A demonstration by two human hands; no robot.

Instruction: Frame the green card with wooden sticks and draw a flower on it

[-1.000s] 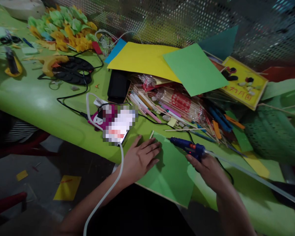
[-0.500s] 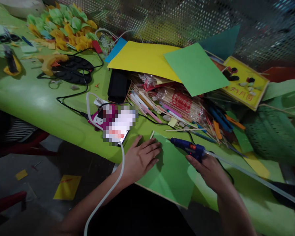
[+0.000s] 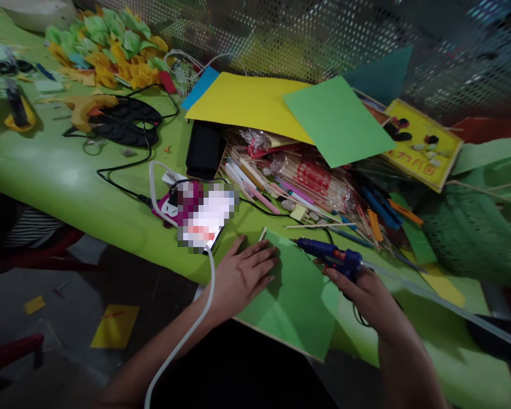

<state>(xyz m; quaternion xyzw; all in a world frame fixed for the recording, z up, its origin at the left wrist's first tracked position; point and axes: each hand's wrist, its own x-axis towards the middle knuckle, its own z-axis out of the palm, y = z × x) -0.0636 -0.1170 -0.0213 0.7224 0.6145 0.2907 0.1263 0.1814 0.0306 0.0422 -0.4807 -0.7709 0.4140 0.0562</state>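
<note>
My left hand [image 3: 246,275] lies flat with its fingers stretched out over the left side of a green paper sheet [image 3: 300,301]. A thin pale stick [image 3: 262,234] pokes out beyond those fingers at the sheet's upper left corner. In my right hand [image 3: 368,295] is a blue glue gun [image 3: 330,254], its nozzle pointing left above the sheet's upper edge. A long clear glue stick [image 3: 434,304] runs out of the gun's rear toward the right. Left of my left hand rests a phone [image 3: 210,216] with a blurred screen and a white cable [image 3: 213,284].
Behind my hands lie bundled bamboo sticks [image 3: 315,176], pens, and yellow card [image 3: 247,102]. A green basket [image 3: 472,233] stands at the right. Farther left are a black power strip [image 3: 130,122], a utility knife [image 3: 19,111] and paper flowers [image 3: 111,48].
My right hand has shifted slightly to the right with the glue gun, and the nozzle sits a little farther right. My left hand stays in place on the green sheet.
</note>
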